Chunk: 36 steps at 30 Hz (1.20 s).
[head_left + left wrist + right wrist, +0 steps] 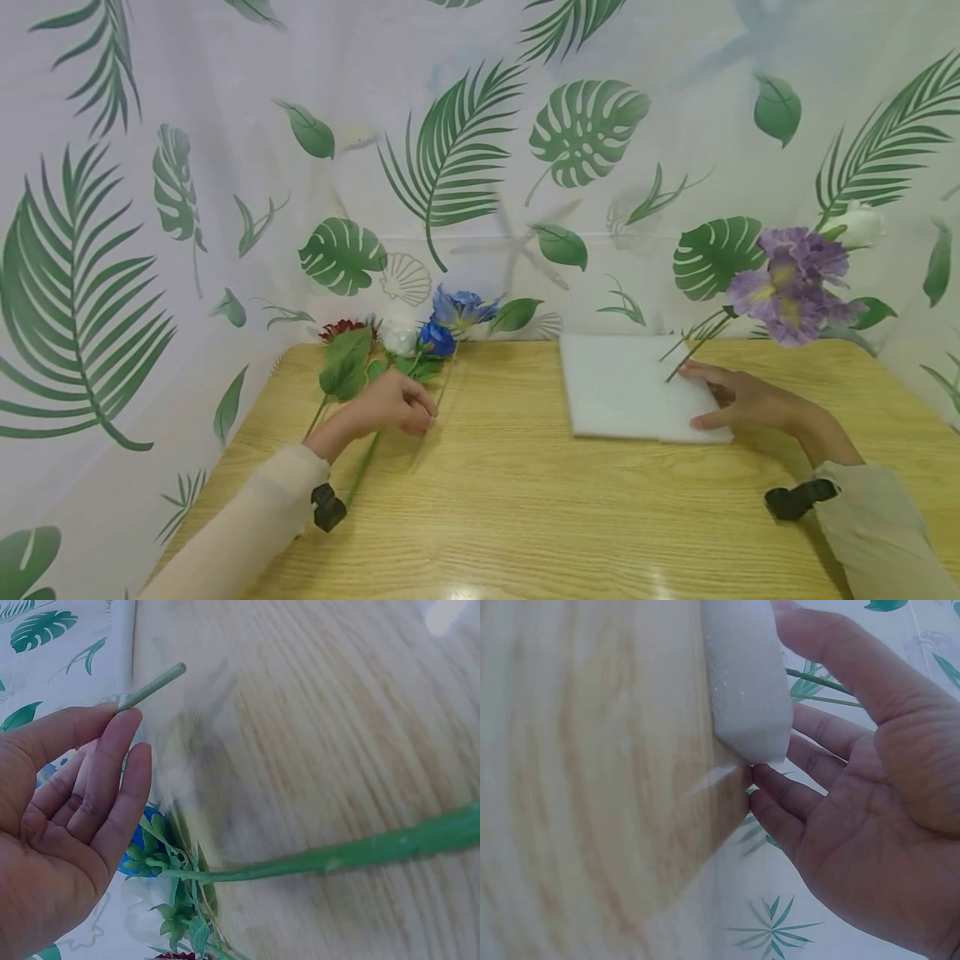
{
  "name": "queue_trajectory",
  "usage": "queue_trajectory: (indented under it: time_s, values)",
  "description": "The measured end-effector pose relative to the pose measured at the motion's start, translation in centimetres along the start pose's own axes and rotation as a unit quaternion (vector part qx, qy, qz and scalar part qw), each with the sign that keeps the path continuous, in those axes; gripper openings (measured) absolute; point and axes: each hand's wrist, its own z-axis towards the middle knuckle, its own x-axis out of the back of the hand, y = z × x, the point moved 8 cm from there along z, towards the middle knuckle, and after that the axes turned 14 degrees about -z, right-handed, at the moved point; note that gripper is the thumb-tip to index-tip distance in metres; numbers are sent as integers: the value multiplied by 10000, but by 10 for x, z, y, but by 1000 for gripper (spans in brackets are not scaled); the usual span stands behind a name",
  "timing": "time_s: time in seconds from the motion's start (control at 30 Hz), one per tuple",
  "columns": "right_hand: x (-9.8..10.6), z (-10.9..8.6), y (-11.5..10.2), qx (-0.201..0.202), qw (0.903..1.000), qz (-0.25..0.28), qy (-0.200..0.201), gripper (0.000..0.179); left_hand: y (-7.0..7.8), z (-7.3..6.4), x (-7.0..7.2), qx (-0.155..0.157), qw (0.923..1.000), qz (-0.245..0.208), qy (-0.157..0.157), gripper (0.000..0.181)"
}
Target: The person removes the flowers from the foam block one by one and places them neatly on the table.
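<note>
Between thumb and index finger, my left hand pinches the thin green stem of a light blue artificial flower. Its bloom tilts up and away over the back of the table. Around the right end of a white foam board, my right hand holds on, thumb on the near side and fingers toward the far side. Two stems stand in the foam, leaning right. One carries a ruffled purple flower, the other a white flower behind it.
Beside my left hand lie a dark red flower, a white rose and a deep blue rose, with green leaves and long stems. The wooden table ends at a leaf-printed curtain behind and at the left.
</note>
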Motion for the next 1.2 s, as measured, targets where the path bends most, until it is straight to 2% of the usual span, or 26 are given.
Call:
queue_trajectory:
  time_s: [0.13, 0.33, 0.5, 0.73, 1.0, 1.2]
  values:
    - [-1, 0, 1, -30, 10000, 14, -18, 90, 0, -1, -5, -27, 10000, 4, -58, 14]
    - [-1, 0, 1, -47, 9999, 119, -41, 91, -4, -3, -13, 113, 9998, 108, -156, 11]
    - [0, 0, 0, 3, 10000, 70, 24, 91, -9, -6, -17, 315, 9991, 179, -224, 9]
    - [0, 0, 1, 29, 10000, 60, 20, 90, -18, -11, -22, 651, 9974, 8, -317, 6]
    - [-1, 0, 2, 78, 10000, 42, 19, 90, -24, -12, -18, 775, 9968, -131, -136, 10]
    - [1, 1, 3, 110, 9997, 198, 33, 91, -27, -11, -8, 861, 9960, -71, 217, 16]
